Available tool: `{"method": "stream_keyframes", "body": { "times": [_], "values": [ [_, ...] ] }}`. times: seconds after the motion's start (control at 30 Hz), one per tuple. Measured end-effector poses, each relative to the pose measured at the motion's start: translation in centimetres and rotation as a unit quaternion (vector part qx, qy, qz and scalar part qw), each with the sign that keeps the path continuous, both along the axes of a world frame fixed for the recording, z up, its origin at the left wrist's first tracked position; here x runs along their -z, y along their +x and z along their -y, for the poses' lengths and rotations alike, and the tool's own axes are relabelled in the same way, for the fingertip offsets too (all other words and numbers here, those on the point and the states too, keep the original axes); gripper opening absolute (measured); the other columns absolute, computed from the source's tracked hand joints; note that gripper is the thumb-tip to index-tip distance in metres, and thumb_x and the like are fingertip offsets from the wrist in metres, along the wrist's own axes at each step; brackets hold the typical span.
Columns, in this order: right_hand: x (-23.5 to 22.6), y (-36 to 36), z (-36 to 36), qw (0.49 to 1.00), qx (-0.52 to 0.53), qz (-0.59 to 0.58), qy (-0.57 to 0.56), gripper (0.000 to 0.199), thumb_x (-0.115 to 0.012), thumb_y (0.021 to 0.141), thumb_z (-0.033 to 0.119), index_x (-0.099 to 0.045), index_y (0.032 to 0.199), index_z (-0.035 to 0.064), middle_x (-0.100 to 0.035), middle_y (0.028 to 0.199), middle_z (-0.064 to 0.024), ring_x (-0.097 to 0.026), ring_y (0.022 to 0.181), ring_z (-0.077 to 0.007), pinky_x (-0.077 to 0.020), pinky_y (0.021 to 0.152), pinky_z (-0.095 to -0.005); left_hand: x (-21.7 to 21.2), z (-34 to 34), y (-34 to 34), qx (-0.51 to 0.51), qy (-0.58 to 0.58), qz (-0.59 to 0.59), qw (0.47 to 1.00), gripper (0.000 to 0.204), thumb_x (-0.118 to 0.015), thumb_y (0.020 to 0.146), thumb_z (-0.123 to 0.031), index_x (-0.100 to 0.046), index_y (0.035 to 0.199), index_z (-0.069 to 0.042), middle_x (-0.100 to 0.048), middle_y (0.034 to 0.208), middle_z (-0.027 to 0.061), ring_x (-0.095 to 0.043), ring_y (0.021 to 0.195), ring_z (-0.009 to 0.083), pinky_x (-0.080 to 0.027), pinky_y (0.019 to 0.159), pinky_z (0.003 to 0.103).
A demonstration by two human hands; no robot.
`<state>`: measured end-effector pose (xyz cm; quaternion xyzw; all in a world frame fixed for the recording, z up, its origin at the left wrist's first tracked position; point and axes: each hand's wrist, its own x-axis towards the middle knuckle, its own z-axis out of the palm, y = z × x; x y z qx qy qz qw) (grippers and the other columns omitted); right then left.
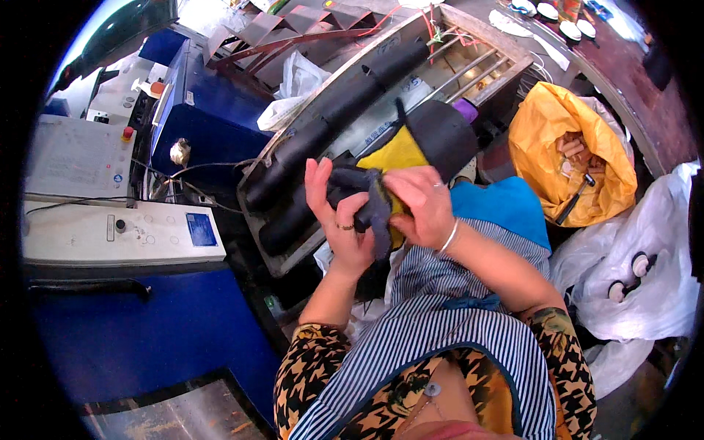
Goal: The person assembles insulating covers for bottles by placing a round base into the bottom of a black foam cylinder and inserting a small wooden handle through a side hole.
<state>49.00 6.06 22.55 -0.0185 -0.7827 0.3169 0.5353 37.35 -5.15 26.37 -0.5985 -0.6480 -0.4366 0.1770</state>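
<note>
In front of my chest I hold a crumpled dark grey cloth piece (378, 209) between both hands. My left hand (345, 227) grips its left side; some of its fingers stick up, and a ring shows on one. My right hand (419, 205) is closed on the cloth's right side, with a white bangle at the wrist. Just beyond my hands lies a yellow cloth (396, 152), partly hidden behind them; whether it joins the grey piece I cannot tell. Past it rests a wide black cylinder (444, 136).
A long wooden-edged tray (323, 79) holds black rolls (337, 121) and metal rods (469, 73). A blue machine with a white panel (88, 231) stands left. On the right are an orange bag (532, 125) of small brownish pieces, a hammer (576, 199) and white plastic bags (653, 227).
</note>
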Motion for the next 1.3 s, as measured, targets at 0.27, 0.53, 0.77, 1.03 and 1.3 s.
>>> {"method": "stream_keyframes", "body": {
  "times": [0.27, 0.53, 0.77, 1.03, 1.3],
  "values": [
    [-1.7, 1.7, 0.1, 0.972, 0.029, 0.195, 0.13, 0.033, -0.069, 0.064, 0.027, -0.068, 0.089, 0.006, -0.051, 0.137, -0.0116, -0.035, 0.137, -0.0276, -0.0227, 0.108, -0.0632, -1.3, 0.2, 1.4, -0.044, -0.012, -0.025, 0.999, 0.027, -0.07, 0.081, -0.025, -0.056, 0.097, -0.01, -0.029, 0.148, 0.0226, -0.023, 0.138, 0.0448, -0.019, 0.111, 0.055],
    [-0.6, -0.2, -3.3, 0.987, 0.093, 0.119, 0.061, 0.029, -0.061, 0.074, 0.028, -0.062, 0.092, 0.0056, -0.043, 0.144, -0.014, -0.031, 0.14, -0.0343, -0.0152, 0.11, -0.0654, -1.0, -0.7, 3.2, -0.087, 0.042, -0.074, 0.993, 0.031, -0.069, 0.083, -0.036, -0.058, 0.103, -0.014, -0.044, 0.135, 0.0193, -0.033, 0.131, 0.0418, -0.022, 0.107, 0.054],
    [0.3, -3.9, -7.7, 0.813, 0.046, -0.113, -0.569, 0.076, -0.063, 0.085, 0.057, -0.046, 0.126, -0.0041, -0.056, 0.118, -0.0197, -0.055, 0.106, -0.0238, -0.0411, 0.095, -0.0335, 5.4, -0.8, 5.0, -0.116, 0.122, -0.308, 0.936, 0.037, -0.067, 0.086, -0.043, -0.057, 0.108, -0.015, -0.053, 0.119, 0.0081, -0.043, 0.121, 0.0317, -0.017, 0.111, 0.049],
    [1.9, -1.7, 3.9, 0.792, -0.12, 0.097, -0.591, 0.055, -0.065, 0.086, 0.048, -0.061, 0.109, -0.0012, -0.064, 0.097, -0.0091, -0.06, 0.087, -0.0181, -0.0485, 0.079, -0.0322, 1.5, -3.6, 2.7, -0.034, 0.229, 0.432, 0.872, 0.033, -0.054, 0.098, -0.024, -0.046, 0.122, -0.002, -0.052, 0.123, 0.0141, -0.05, 0.116, 0.0254, -0.038, 0.103, 0.041],
    [-0.9, -2.8, -4.6, 0.664, -0.137, -0.165, -0.716, 0.051, -0.068, 0.086, 0.044, -0.059, 0.115, 0.0033, -0.064, 0.104, -0.0062, -0.06, 0.099, -0.0176, -0.0463, 0.089, -0.0313, 2.2, 2.4, 1.4, 0.042, 0.181, 0.703, 0.686, 0.034, -0.046, 0.101, -0.032, -0.053, 0.113, -0.001, -0.06, 0.116, 0.0126, -0.057, 0.11, 0.0271, -0.046, 0.099, 0.044]
  ]
}}
